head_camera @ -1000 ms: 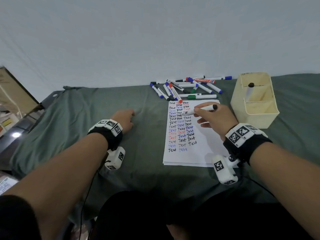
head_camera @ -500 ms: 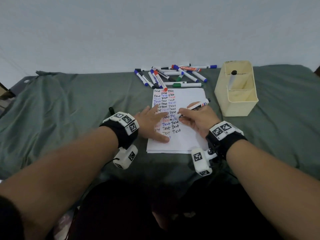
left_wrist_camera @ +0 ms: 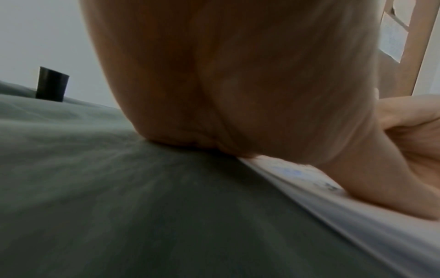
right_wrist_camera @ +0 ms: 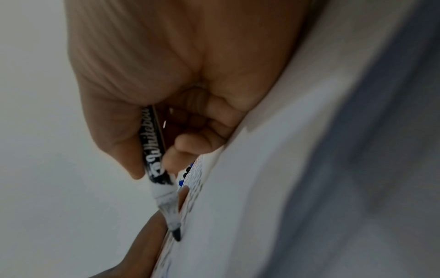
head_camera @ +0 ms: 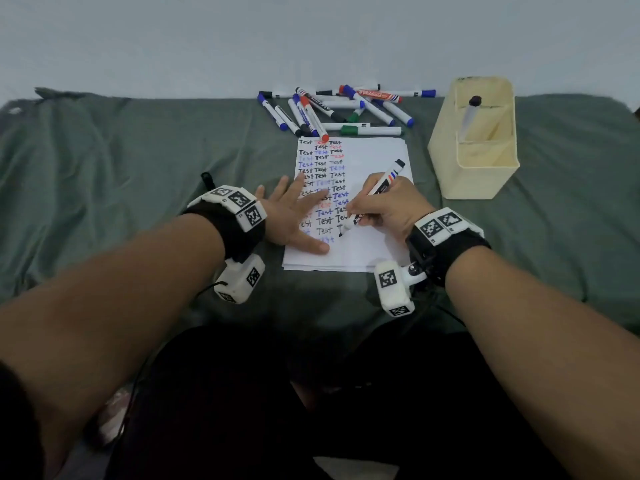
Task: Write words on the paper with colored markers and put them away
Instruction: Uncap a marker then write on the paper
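Note:
A white sheet of paper (head_camera: 374, 161) lies on the green cloth, covered in rows of "Test" in black, blue and red. My right hand (head_camera: 384, 211) grips a black marker (head_camera: 379, 190) in a writing hold, with the uncapped tip (right_wrist_camera: 176, 234) touching the paper low in the third column. My left hand (head_camera: 294, 216) lies flat with spread fingers on the paper's left side, palm (left_wrist_camera: 238, 84) down. A black cap (head_camera: 207, 180) stands on the cloth behind the left wrist. A pile of several markers (head_camera: 332, 110) lies past the paper's far edge.
A cream plastic organizer box (head_camera: 476, 157) stands right of the paper with one black-capped marker (head_camera: 469, 117) upright in it. The green cloth (head_camera: 104, 161) covers the whole surface, and a pale wall runs behind it.
My left hand moved from the bare cloth onto the paper and now lies flat on it. My right hand swung the marker down from a level hold until its tip met the paper.

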Action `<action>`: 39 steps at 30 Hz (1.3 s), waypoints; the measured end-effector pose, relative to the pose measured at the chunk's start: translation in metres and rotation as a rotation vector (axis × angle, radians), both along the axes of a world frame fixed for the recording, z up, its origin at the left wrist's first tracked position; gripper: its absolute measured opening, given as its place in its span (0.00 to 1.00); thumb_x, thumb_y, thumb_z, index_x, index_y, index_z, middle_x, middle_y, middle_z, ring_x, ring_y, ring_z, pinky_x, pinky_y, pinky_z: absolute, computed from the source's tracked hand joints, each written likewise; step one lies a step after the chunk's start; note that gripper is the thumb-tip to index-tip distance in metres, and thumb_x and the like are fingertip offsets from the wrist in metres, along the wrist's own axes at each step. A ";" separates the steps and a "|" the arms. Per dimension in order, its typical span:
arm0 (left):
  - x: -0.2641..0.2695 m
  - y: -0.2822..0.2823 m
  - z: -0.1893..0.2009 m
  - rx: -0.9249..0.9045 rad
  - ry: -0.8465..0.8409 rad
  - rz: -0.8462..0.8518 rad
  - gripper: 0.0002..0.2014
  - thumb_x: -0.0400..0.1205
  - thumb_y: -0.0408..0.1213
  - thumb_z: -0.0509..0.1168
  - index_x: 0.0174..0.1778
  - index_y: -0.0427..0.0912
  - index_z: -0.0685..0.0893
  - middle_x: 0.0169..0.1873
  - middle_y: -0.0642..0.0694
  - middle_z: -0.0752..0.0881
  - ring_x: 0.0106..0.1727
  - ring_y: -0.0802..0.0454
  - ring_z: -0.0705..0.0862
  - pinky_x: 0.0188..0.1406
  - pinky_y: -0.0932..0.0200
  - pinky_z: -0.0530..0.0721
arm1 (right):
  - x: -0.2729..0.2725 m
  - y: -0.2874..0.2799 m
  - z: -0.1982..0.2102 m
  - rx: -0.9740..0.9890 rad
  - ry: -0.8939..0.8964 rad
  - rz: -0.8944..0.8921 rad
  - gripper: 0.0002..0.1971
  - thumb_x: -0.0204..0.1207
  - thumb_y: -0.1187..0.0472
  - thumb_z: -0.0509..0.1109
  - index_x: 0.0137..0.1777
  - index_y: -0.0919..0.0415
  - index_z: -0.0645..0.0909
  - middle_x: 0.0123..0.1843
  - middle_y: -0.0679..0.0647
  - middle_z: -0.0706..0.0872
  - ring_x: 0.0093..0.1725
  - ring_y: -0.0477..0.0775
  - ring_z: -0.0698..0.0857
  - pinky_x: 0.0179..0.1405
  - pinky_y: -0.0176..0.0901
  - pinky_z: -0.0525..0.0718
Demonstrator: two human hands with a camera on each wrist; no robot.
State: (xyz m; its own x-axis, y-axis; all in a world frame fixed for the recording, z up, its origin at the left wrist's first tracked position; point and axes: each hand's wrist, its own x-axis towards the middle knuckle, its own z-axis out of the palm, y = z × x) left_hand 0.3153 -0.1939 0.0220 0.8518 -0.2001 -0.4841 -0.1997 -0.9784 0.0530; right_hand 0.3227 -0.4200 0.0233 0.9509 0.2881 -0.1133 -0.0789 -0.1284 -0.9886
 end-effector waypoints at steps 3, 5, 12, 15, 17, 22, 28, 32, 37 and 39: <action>-0.001 -0.001 0.001 -0.001 0.004 0.007 0.63 0.55 0.87 0.56 0.82 0.70 0.33 0.84 0.48 0.27 0.85 0.41 0.29 0.79 0.26 0.35 | -0.001 0.001 -0.001 -0.024 -0.008 -0.015 0.10 0.66 0.72 0.82 0.32 0.64 0.84 0.32 0.68 0.89 0.25 0.56 0.85 0.22 0.34 0.78; -0.002 -0.001 0.002 -0.004 0.011 0.015 0.63 0.54 0.87 0.56 0.81 0.71 0.32 0.84 0.46 0.26 0.85 0.41 0.29 0.79 0.26 0.35 | 0.000 0.001 -0.001 -0.041 -0.010 -0.023 0.08 0.67 0.71 0.82 0.35 0.66 0.85 0.32 0.67 0.89 0.26 0.55 0.86 0.23 0.35 0.78; -0.002 -0.002 0.003 0.005 0.019 0.027 0.64 0.52 0.89 0.55 0.80 0.72 0.32 0.83 0.45 0.25 0.84 0.42 0.28 0.79 0.27 0.34 | -0.002 0.003 0.001 -0.102 -0.018 0.007 0.07 0.65 0.72 0.82 0.38 0.67 0.86 0.38 0.75 0.89 0.26 0.55 0.86 0.23 0.35 0.76; -0.002 -0.002 0.003 0.007 0.025 0.029 0.65 0.50 0.89 0.54 0.80 0.72 0.31 0.83 0.46 0.24 0.84 0.42 0.28 0.79 0.27 0.34 | -0.001 0.001 0.000 -0.106 -0.015 -0.001 0.08 0.65 0.71 0.82 0.42 0.71 0.87 0.36 0.70 0.90 0.27 0.56 0.87 0.23 0.34 0.77; -0.002 -0.002 0.003 0.004 0.025 0.029 0.65 0.50 0.90 0.54 0.80 0.73 0.31 0.83 0.46 0.24 0.84 0.42 0.27 0.79 0.28 0.33 | 0.000 0.000 -0.002 -0.096 -0.029 -0.017 0.11 0.66 0.70 0.83 0.42 0.75 0.86 0.36 0.71 0.91 0.29 0.58 0.88 0.24 0.36 0.78; -0.002 -0.002 0.002 0.001 0.014 0.026 0.65 0.50 0.90 0.54 0.80 0.73 0.32 0.83 0.46 0.25 0.84 0.42 0.28 0.79 0.27 0.34 | 0.002 0.000 -0.005 -0.088 -0.048 -0.011 0.08 0.64 0.65 0.84 0.36 0.66 0.87 0.37 0.71 0.91 0.32 0.61 0.89 0.32 0.41 0.83; -0.002 -0.002 0.002 0.006 0.016 0.025 0.68 0.42 0.93 0.50 0.79 0.74 0.31 0.83 0.46 0.26 0.85 0.42 0.28 0.80 0.28 0.34 | 0.001 0.000 -0.006 -0.052 -0.057 -0.047 0.08 0.66 0.72 0.82 0.34 0.65 0.85 0.38 0.78 0.88 0.30 0.62 0.85 0.36 0.48 0.77; -0.002 -0.003 0.002 0.006 0.015 0.024 0.68 0.42 0.93 0.50 0.79 0.74 0.31 0.83 0.47 0.26 0.85 0.42 0.28 0.79 0.28 0.34 | 0.001 0.000 -0.005 -0.064 -0.045 -0.027 0.06 0.65 0.71 0.81 0.36 0.66 0.85 0.36 0.72 0.90 0.27 0.58 0.84 0.34 0.47 0.78; -0.003 -0.003 0.004 0.002 0.024 0.025 0.68 0.44 0.92 0.51 0.79 0.74 0.31 0.83 0.47 0.25 0.85 0.42 0.28 0.79 0.28 0.33 | 0.001 -0.001 -0.006 -0.076 -0.058 -0.041 0.08 0.65 0.72 0.81 0.34 0.64 0.84 0.34 0.72 0.89 0.27 0.57 0.84 0.37 0.51 0.78; -0.003 -0.003 0.004 -0.001 0.025 0.025 0.68 0.44 0.92 0.51 0.79 0.74 0.31 0.83 0.47 0.25 0.85 0.42 0.28 0.79 0.28 0.33 | 0.000 -0.001 -0.006 -0.074 -0.066 -0.044 0.08 0.66 0.71 0.81 0.33 0.64 0.84 0.36 0.74 0.89 0.29 0.60 0.85 0.40 0.53 0.78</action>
